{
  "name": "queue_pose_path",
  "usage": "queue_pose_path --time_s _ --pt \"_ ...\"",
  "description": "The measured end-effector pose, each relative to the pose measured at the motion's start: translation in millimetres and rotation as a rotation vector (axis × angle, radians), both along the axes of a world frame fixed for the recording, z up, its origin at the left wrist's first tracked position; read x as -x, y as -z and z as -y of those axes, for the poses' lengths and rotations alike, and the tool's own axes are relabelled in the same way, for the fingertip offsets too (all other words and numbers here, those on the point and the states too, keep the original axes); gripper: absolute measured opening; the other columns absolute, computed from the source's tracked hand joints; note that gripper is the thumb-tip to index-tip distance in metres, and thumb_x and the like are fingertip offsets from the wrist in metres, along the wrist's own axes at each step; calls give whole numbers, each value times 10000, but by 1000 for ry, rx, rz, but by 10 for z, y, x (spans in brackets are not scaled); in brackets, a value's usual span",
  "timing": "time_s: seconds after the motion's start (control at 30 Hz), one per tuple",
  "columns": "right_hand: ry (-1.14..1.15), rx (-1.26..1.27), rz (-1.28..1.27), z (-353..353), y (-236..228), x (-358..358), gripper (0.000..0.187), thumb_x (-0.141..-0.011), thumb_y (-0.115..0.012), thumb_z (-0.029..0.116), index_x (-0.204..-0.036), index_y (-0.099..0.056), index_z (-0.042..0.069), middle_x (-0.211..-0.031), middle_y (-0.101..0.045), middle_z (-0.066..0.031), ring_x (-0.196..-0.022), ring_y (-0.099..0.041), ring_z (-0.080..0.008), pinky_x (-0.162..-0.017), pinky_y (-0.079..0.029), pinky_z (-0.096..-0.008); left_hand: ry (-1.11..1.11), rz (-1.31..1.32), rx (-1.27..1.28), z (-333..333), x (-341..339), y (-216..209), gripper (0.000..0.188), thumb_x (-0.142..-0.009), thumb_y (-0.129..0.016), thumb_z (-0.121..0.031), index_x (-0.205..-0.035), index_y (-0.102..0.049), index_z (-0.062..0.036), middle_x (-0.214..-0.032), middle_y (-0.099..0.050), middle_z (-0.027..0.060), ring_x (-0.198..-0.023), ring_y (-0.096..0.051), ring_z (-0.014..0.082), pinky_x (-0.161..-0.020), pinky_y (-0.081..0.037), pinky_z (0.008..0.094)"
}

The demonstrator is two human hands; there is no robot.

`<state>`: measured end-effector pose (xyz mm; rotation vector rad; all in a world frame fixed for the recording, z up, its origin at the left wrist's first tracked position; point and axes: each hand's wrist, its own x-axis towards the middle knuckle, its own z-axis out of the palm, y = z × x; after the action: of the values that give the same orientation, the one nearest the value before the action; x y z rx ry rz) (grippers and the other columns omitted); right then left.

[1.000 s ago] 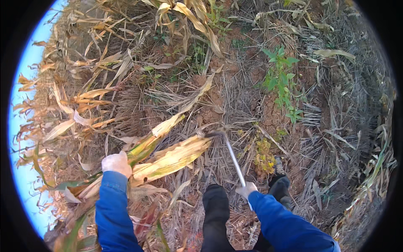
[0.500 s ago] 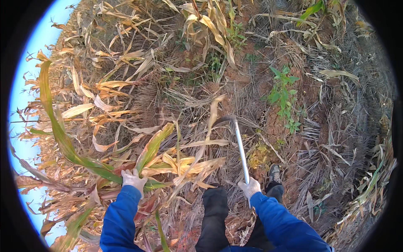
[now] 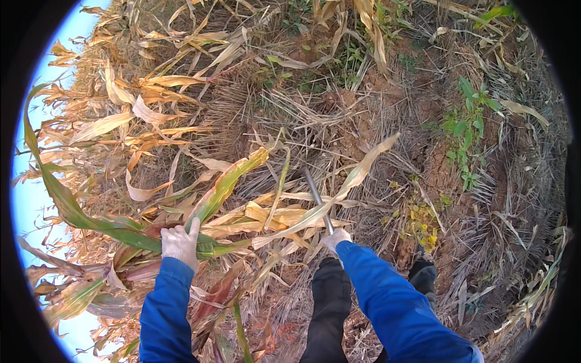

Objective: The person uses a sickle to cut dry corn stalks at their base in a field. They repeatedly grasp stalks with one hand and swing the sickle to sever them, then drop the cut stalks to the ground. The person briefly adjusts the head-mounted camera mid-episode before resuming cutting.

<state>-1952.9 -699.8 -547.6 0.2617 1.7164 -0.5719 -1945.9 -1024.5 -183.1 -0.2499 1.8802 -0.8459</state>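
The left forearm (image 3: 166, 311), in a blue sleeve, rose steeply from the lower edge, leaning slightly right toward its wrist. The left hand (image 3: 180, 247) showed its back to the camera, its fingers (image 3: 172, 233) curled over in a grip and the thumb angled upward on the right side. The right forearm (image 3: 393, 296) slanted up and left from the lower right, ending in a closed right hand (image 3: 336, 239). The hands stood well apart. The dark-trousered left leg (image 3: 328, 311) showed between the forearms.
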Motion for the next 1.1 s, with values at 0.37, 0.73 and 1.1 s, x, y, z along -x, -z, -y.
queue_pose_path --time_s 0.37,0.73,1.1 --pt "190 -90 11 -2686 -1956 -567 684 -795 -816 548 -1111 -704 -47 -933 -756 -232 -876 -759 -333 -828 -598 -436 -288 -251 -94 -520 -1406 -1029 999 -601 -917 -675 -1278 -553 -36 -935 -756 174 -878 -744 390 -854 -543 481" --pt "758 -456 -355 -6683 -3984 -1209 699 -786 -752 666 -1102 -769 42 -1052 -769 -193 -993 -739 -365 -852 -576 -450 298 -99 -372 -3460 -59 -3015 880 -812 -731 -422 -1581 -431 -116 -1255 -704 171 -1148 -695 345 -991 -533 479" --pt "2246 -485 -166 -5966 -4566 -5231 294 -866 -841 251 -843 -712 -11 -634 -680 -152 -492 -670 -277 -448 -535 -421 1338 -146 -931 -7838 1169 -3119 694 -768 -752 -311 -1403 -537 -132 -1106 -696 166 -1009 -704 359 -858 -514 496"
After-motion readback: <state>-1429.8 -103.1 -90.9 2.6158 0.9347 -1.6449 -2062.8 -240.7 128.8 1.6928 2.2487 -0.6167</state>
